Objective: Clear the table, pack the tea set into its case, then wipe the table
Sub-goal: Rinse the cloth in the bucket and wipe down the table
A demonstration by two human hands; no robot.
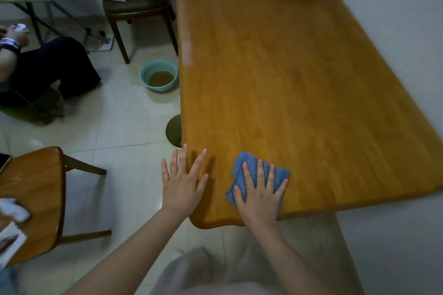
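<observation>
Right hand flat on cloth

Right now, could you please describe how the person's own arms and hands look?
Both are bare: the left hand and right hand wear no gloves, rings or watch, and no sleeve shows on either arm up to the frame's edge. The fingers are slim.

— Where's the cloth?
— On the table, by its near left corner, under my right hand. My left hand rests on the left edge, just beside it.
— The basin?
— On the floor, left of the table.
</observation>
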